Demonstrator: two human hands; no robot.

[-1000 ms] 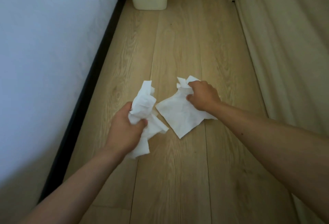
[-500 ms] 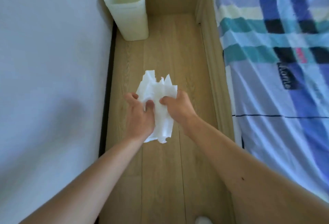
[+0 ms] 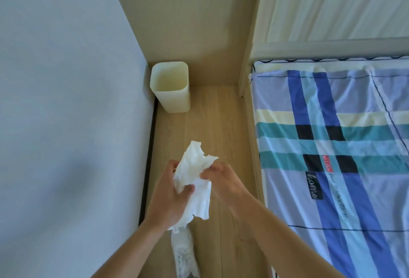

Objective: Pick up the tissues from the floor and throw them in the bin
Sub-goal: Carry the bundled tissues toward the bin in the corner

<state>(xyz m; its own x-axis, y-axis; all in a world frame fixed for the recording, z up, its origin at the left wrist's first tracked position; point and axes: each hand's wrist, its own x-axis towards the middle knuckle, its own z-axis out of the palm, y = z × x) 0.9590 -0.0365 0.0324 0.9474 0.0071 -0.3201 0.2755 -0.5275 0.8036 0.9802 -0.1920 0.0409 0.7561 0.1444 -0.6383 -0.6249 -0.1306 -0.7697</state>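
White crumpled tissues (image 3: 194, 173) are bunched together in the air above the wooden floor (image 3: 212, 123). My left hand (image 3: 170, 191) grips them from the left and below. My right hand (image 3: 223, 180) pinches them from the right side. A loose flap hangs down under the hands. The cream bin (image 3: 170, 88) stands open-topped in the far left corner, well ahead of both hands; its inside looks empty.
A pale wall (image 3: 66, 100) runs along the left with a dark skirting strip. A bed with a blue, teal and cream plaid sheet (image 3: 332, 145) fills the right side. A white shoe (image 3: 183, 253) is on the floor below my hands.
Both hands rose from the floor, each with a tissue, and came together into one bunch. My view lifted, and the bin and bed came into sight.
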